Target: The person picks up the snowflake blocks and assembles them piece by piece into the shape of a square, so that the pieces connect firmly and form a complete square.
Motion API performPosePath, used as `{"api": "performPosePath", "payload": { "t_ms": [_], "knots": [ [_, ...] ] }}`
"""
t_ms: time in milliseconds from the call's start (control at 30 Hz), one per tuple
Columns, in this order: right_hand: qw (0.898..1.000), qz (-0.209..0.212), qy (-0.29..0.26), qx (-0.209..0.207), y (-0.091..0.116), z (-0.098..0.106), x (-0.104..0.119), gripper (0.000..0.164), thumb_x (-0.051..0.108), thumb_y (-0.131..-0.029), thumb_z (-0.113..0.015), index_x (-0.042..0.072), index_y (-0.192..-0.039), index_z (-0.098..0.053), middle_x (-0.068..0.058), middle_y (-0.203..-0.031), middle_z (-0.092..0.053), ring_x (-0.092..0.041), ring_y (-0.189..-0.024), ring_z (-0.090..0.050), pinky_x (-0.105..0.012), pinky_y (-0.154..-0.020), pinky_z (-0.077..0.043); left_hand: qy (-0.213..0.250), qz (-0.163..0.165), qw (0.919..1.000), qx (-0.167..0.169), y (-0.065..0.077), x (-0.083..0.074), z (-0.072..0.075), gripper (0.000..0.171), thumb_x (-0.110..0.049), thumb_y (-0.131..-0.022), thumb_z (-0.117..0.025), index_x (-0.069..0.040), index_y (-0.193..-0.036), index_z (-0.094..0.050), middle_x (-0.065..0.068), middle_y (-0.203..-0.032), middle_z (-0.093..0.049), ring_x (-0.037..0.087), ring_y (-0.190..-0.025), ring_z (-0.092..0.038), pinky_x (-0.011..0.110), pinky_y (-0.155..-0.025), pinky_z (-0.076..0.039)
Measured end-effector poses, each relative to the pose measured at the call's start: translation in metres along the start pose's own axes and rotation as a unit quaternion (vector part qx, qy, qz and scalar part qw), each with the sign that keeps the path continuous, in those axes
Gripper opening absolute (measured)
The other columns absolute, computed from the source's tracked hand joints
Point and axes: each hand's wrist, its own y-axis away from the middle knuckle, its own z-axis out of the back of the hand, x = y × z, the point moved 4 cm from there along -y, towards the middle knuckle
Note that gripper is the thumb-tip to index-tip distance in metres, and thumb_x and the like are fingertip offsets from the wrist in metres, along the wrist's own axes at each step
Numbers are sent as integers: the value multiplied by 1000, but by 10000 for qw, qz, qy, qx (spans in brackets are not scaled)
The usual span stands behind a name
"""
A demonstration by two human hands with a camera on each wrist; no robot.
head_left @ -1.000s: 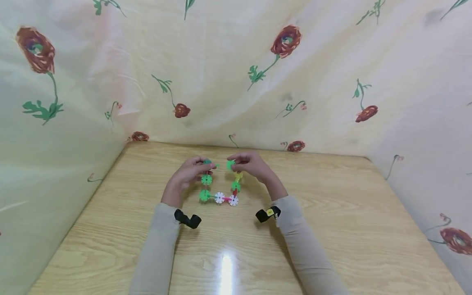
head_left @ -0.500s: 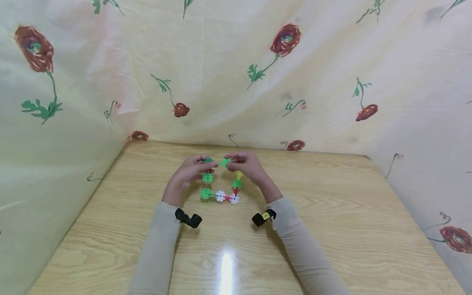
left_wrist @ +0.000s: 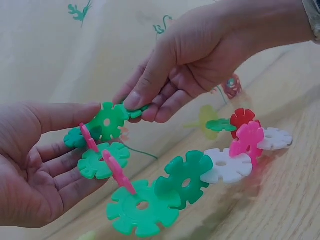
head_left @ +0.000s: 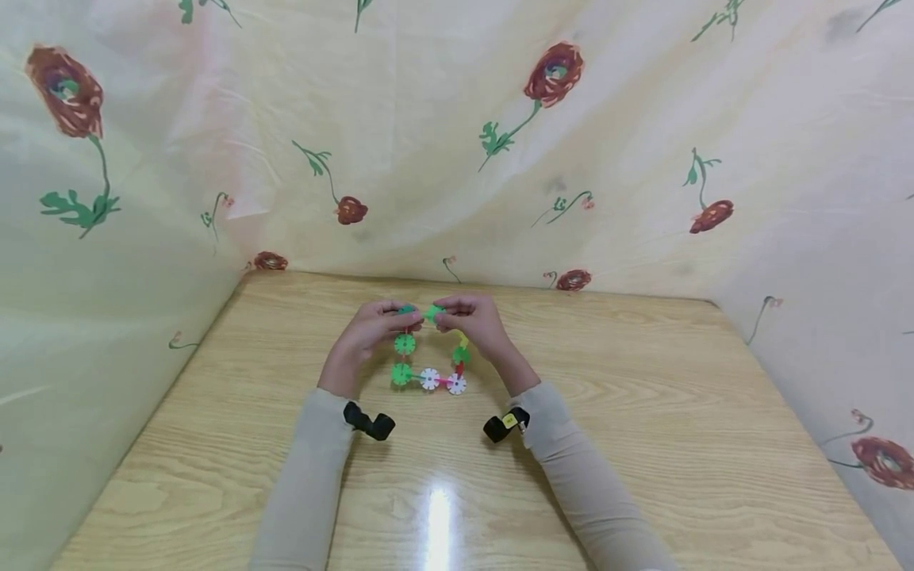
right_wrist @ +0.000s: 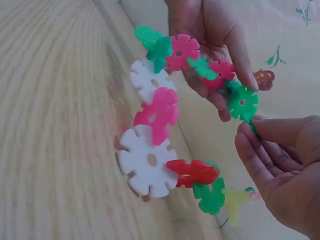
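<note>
A chain of interlocking slotted flower-shaped discs, in green, pink, white, red and yellow, forms a U between my hands. My left hand (head_left: 367, 329) grips its left end; thumb and fingers hold a teal disc (left_wrist: 74, 138) and an upright green disc (left_wrist: 114, 112). My right hand (head_left: 480, 321) pinches another green disc (left_wrist: 136, 114) between thumb and fingers, edge-on against that upright disc. Along the near side run white discs (right_wrist: 132, 167) and a pink disc (right_wrist: 167, 102). A red disc (right_wrist: 197, 172) leads to the yellow disc (left_wrist: 210, 112), which sits apart from the pinched disc.
The wood-grain table (head_left: 643, 412) extends on both sides and in front. A flower-print cloth (head_left: 428, 159) hangs behind it and along the sides. Black wrist straps with small cameras (head_left: 382, 427) sit over the sleeves.
My right hand has moved left, bringing the pinched green disc against the one at my left hand. The gap between the hands has closed; the chain has shifted slightly right.
</note>
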Motion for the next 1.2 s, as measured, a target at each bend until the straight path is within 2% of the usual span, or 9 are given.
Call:
{"api": "performPosePath", "payload": {
  "t_ms": [133,300,467,567,700,800,900,1033,1200],
  "knots": [
    [9997,71,-213,-26,0,-1,2,24,-5,-91,-72,-14,-113,-69,3,-79,-75,-10,-69,-71,-29,-73,-62,-53,-77,10000,-28,2,-6,0,27,-21,-98,-70,0,-116,-68,6,-104,-75,16,-98,-72,27,-89,-58],
    [9986,85,-520,-101,1,-2,5,25,-6,-91,-71,-16,-114,-68,4,-78,-75,-10,-68,-71,-28,-72,-62,-38,-146,9999,-12,4,-14,-1,29,-20,-97,-72,1,-117,-68,3,-100,-74,24,-103,-71,26,-86,-58],
    [9986,-12,-515,-85,1,-4,8,26,-5,-92,-71,-15,-115,-67,4,-80,-75,-11,-70,-71,-30,-74,-62,31,-121,9999,-17,5,-17,0,29,-19,-96,-73,1,-116,-68,3,-99,-74,26,-104,-70,26,-85,-58],
    [9993,-245,-287,-23,1,-5,9,26,-4,-92,-70,-12,-117,-68,4,-81,-74,-10,-71,-71,-29,-75,-62,6,-59,9999,93,5,-16,2,28,-19,-96,-73,0,-116,-68,2,-98,-74,20,-100,-71,27,-89,-57],
    [9977,-620,70,248,1,-7,8,26,-2,-93,-70,-9,-118,-67,2,-82,-74,-11,-73,-70,-30,-77,-62,-234,54,9991,342,7,-12,4,29,-19,-99,-69,1,-120,-66,4,-104,-75,17,-100,-71,36,-99,-55],
    [9957,-732,277,500,3,-8,9,27,0,-93,-70,-8,-119,-66,-2,-85,-74,-14,-77,-71,-34,-80,-62,-404,192,9976,527,10,-7,5,31,-19,-101,-66,1,-124,-64,9,-113,-74,20,-107,-70,44,-107,-51],
    [9927,-692,587,793,5,-8,11,26,2,-94,-70,-7,-118,-68,-9,-88,-75,-23,-82,-73,-40,-82,-62,-455,288,9963,663,14,-1,5,32,-20,-102,-64,1,-127,-62,15,-121,-71,24,-113,-68,48,-110,-48],
    [9815,-723,1188,1319,5,-7,13,25,7,-96,-69,-5,-118,-69,-16,-92,-75,-40,-91,-73,-46,-84,-62,-530,349,9958,662,20,8,4,37,-23,-102,-63,1,-130,-61,20,-126,-70,26,-115,-68,49,-110,-47],
    [9607,-772,1904,1866,-3,-6,21,32,12,-99,-66,-6,-125,-66,-18,-98,-74,-44,-98,-69,-53,-88,-59,-571,471,9952,636,28,17,6,36,-25,-102,-64,0,-129,-63,20,-123,-71,21,-107,-70,44,-104,-52]
  ]
}}
